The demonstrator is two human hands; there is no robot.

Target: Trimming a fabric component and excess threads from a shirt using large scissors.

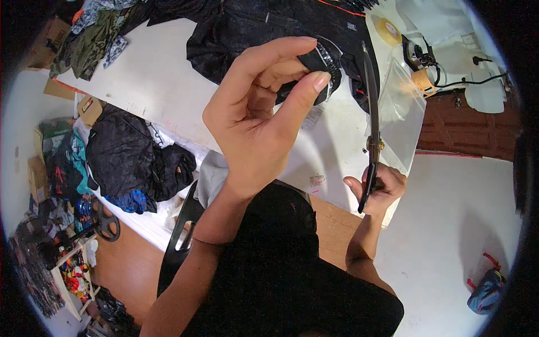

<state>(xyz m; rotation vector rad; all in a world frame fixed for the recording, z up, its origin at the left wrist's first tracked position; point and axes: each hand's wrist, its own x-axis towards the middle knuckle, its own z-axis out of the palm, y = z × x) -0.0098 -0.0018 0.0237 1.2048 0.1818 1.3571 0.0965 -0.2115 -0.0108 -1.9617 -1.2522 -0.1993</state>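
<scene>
Gripping the scissors [373, 106] in my right hand [386, 188] so they point far, I do well to angle them clear of my left hand [255, 121], whose fingers [272, 49] make a wide gap before the black cloth [213, 48] on the surface's [151, 62] far side.

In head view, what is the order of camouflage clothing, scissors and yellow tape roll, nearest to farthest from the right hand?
1. Scissors: held in the right hand.
2. Yellow tape roll: table's far right side.
3. Camouflage clothing: far left side.
</scene>
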